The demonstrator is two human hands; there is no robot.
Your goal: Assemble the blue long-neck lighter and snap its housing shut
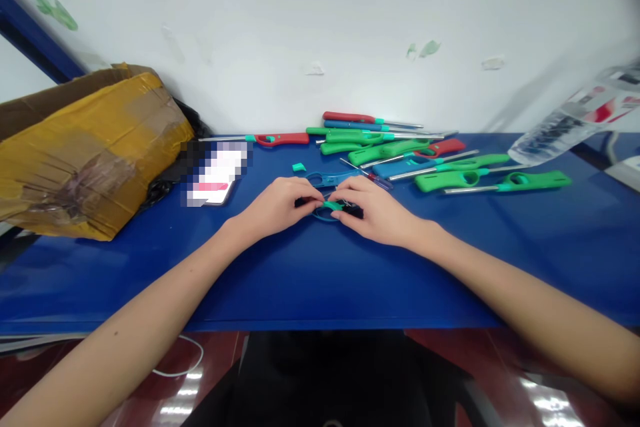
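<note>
My left hand (283, 205) and my right hand (379, 208) meet over the middle of the table. Both are closed, fingertips pinching a small teal-green plastic part (333, 205) of a gas lighter from either side. Under it shows part of a blue lighter casing (326, 215); fingers cover the rest, with dark and thin metal bits by my right fingers. Just behind lies another blue casing piece (327, 179). A small loose teal piece (299, 167) sits behind my left hand. A screwdriver (380, 180) lies beyond my right hand.
Several long-necked lighters, such as a green one (535, 181) and a red one (283, 139), lie along the wall. A phone (218, 175) and a taped cardboard box (95, 160) are at left. A plastic bottle (565, 123) leans at right. The blue table's (320, 300) front edge is near me.
</note>
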